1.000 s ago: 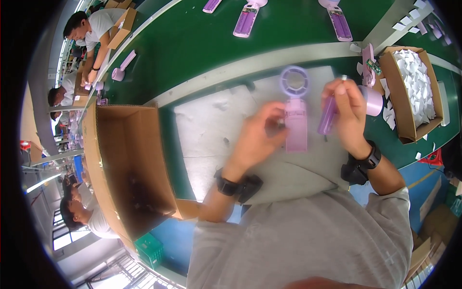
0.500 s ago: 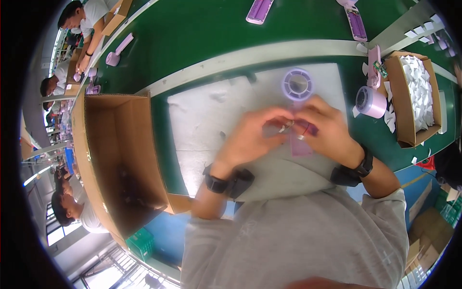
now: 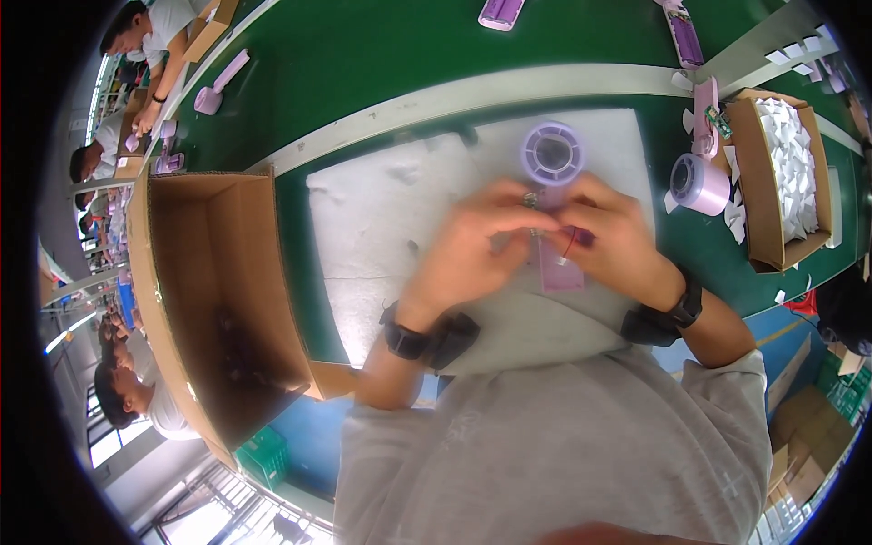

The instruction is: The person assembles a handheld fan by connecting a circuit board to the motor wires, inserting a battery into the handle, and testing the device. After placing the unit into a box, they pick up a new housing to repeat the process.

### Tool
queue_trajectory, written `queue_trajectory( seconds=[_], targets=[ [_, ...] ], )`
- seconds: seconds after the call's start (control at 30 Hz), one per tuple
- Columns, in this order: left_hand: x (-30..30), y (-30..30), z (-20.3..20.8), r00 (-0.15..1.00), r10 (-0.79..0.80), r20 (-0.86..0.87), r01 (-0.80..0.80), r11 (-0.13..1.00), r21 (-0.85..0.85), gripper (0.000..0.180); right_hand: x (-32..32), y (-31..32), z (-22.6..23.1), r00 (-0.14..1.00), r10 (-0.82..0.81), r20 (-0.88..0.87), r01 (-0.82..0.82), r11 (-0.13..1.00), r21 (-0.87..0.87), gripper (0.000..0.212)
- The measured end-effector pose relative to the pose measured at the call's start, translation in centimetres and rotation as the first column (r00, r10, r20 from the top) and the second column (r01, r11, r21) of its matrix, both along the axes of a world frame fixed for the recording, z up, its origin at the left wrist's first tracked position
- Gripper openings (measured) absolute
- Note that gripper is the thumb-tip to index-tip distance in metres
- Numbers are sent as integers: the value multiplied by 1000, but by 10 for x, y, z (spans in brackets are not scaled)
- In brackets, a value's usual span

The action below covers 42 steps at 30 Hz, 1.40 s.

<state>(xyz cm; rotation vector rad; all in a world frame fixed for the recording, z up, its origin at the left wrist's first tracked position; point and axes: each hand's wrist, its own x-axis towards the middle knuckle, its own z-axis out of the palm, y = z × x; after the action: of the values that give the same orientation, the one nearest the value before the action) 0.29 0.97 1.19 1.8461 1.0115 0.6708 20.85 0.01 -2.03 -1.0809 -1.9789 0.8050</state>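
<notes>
In front of me lies a lilac handheld device with a round spoked head (image 3: pixel 527 154) and an opened straight handle (image 3: pixel 562 278). My left hand (image 3: pixel 472 247) is over the handle's left side, thumb and fingers pinched. A small greenish, metallic-looking part (image 3: pixel 530 200) shows at its fingertips, too blurred to name surely. My right hand (image 3: pixel 616 238) curls over the handle from the right, fingers closed on it. A thin red wire (image 3: pixel 570 243) runs by the right fingertips. The hands cover most of the handle's middle.
A white padded sheet (image 3: pixel 372 218) lies beneath on the green bench. An open cardboard box (image 3: pixel 218 272) stands left. At right are another lilac device (image 3: pixel 704 186) with a circuit board (image 3: pixel 718 123) and a carton (image 3: pixel 761 182) of white paper pieces. Other people sit at far left.
My hands stay together over the handle, with the fingers slightly shifted. The greenish part shows more clearly above the left fingertips. The whole view has shifted a little.
</notes>
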Motion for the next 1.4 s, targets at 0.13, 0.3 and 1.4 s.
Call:
queue_trajectory(
  seconds=[0.13,0.3,1.4],
  targets=[
    [6,-1,-5,998,4,65,-8,999,53,34,0,0,0,998,24,50,-25,999,32,16],
    [4,3,-9,995,0,97,-5,999,45,34,-1,-1,0,998,36,49,-39,998,45,23],
    [-2,1,-5,994,42,100,-37,998,-60,11,-1,-1,3,999,-43,-6,43,968,246,29]
  ],
)
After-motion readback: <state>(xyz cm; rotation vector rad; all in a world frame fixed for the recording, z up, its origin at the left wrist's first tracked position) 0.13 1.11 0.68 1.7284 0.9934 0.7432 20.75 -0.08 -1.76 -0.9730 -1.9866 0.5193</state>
